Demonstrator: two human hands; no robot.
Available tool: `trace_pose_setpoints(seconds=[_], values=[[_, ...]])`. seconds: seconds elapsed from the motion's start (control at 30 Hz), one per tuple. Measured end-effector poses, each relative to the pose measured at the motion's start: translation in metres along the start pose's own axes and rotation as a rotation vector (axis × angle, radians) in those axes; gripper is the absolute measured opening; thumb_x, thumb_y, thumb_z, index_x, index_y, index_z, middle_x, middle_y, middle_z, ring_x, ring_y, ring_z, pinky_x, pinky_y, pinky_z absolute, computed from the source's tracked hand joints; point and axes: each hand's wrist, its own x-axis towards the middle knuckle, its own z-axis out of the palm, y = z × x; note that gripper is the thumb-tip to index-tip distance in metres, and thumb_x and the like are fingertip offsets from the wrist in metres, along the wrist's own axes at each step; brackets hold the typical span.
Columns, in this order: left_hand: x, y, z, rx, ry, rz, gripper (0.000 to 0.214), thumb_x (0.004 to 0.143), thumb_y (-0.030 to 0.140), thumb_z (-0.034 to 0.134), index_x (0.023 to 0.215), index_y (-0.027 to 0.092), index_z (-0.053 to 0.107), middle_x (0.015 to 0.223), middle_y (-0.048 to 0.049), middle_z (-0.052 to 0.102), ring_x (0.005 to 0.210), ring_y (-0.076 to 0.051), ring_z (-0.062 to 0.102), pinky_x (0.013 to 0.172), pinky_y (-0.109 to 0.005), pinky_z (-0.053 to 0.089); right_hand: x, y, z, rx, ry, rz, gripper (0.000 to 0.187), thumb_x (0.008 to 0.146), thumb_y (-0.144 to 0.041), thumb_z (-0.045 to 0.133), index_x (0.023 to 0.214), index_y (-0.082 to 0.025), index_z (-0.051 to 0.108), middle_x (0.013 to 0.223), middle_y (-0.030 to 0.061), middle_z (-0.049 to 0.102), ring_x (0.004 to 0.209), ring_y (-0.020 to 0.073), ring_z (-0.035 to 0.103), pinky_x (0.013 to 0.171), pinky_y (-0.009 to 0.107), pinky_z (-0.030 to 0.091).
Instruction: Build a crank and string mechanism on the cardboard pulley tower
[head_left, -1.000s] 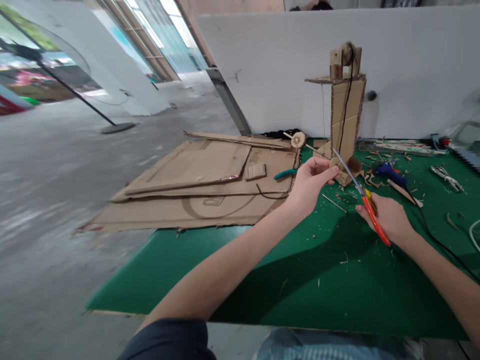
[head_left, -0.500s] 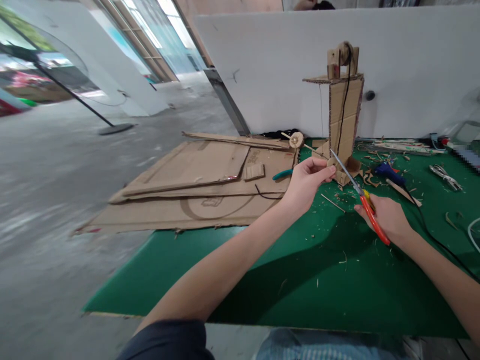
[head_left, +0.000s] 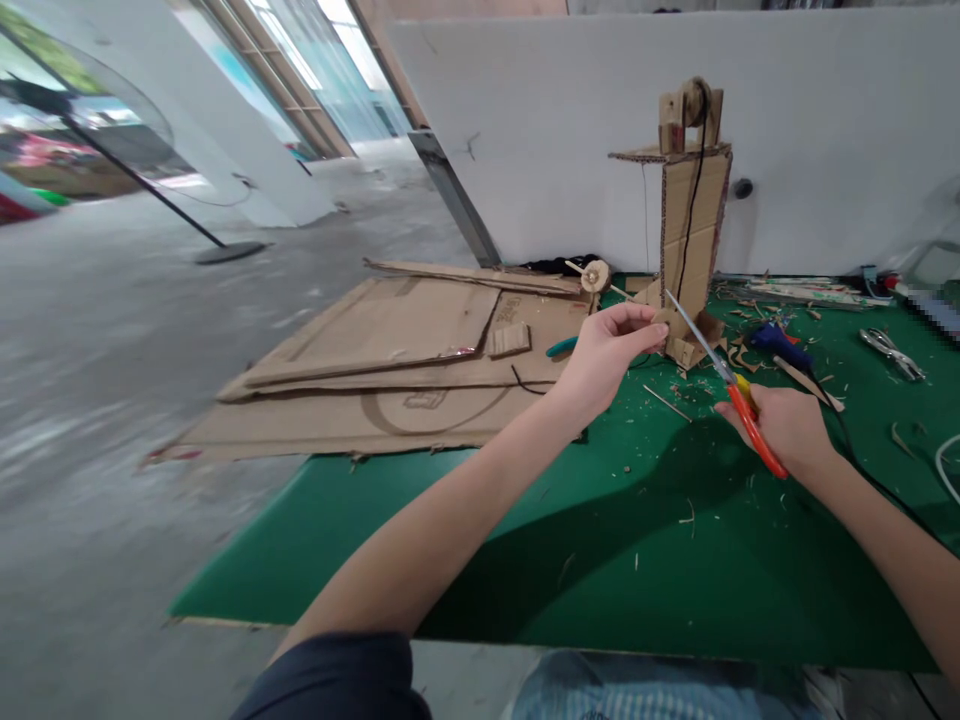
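Observation:
My right hand is closed around scissors with red and yellow handles, their metal blades pointing up and to the left. My left hand pinches what looks like a small piece of cardboard between thumb and fingers, close to the scissor tips. Just behind both hands stands an upright cardboard tower, with a spool at its top and a black cord running down its front. Left of the tower, a round cardboard wheel sits on a thin stick.
Stacked cardboard sheets cover the left of the green table. A blue glue gun, a folded metal tool, a thin stick and cardboard scraps lie around the tower. A white panel rises behind.
The scissors and right hand have shifted slightly right and up in view. My left hand has moved slightly left, keeping its pinch. The tower stands as before.

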Motion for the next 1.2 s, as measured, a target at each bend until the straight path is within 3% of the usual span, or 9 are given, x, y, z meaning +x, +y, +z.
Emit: trace_pose_setpoints(seconds=[0.23,0.47,0.8,1.2], values=[[0.002,0.002,-0.003,0.048,-0.004,-0.017,0.018,0.069,0.020,0.078,0.084,0.016,0.070,0.077,-0.0001,0.065,0.070,-0.008,0.059,0.066,-0.024,0.047,0.000,0.004,0.005,0.041,-0.032,0.041,0.051,0.092,-0.063,0.037,0.070,-0.021,0.053,0.063,0.0067,0.063,0.061,0.0220,0.062,0.055,0.030,0.027],[0.002,0.003,-0.001,0.023,0.043,-0.021,0.021,0.067,0.021,0.081,0.085,0.016,0.069,0.078,-0.0004,0.066,0.074,-0.009,0.061,0.072,-0.024,0.053,-0.001,0.006,0.003,0.193,-0.086,-0.027,0.039,0.092,-0.056,0.042,0.096,-0.020,0.055,0.087,0.0092,0.067,0.078,0.0241,0.065,0.059,0.030,0.035],[-0.001,0.001,0.002,-0.009,-0.034,-0.037,0.017,0.069,0.021,0.080,0.081,0.016,0.069,0.081,-0.0010,0.068,0.075,-0.009,0.063,0.071,-0.024,0.053,-0.001,-0.002,-0.003,0.129,-0.100,-0.036,0.044,0.089,-0.063,0.043,0.093,-0.020,0.052,0.084,0.0083,0.061,0.080,0.0254,0.062,0.058,0.030,0.032],[-0.004,-0.006,0.007,-0.067,-0.027,-0.060,0.017,0.070,0.020,0.080,0.078,0.016,0.066,0.077,0.0003,0.066,0.071,-0.008,0.061,0.071,-0.025,0.053,-0.002,-0.001,0.002,0.127,-0.043,-0.020,0.041,0.090,-0.061,0.043,0.088,-0.021,0.052,0.085,0.0088,0.063,0.078,0.0241,0.062,0.059,0.030,0.033]])
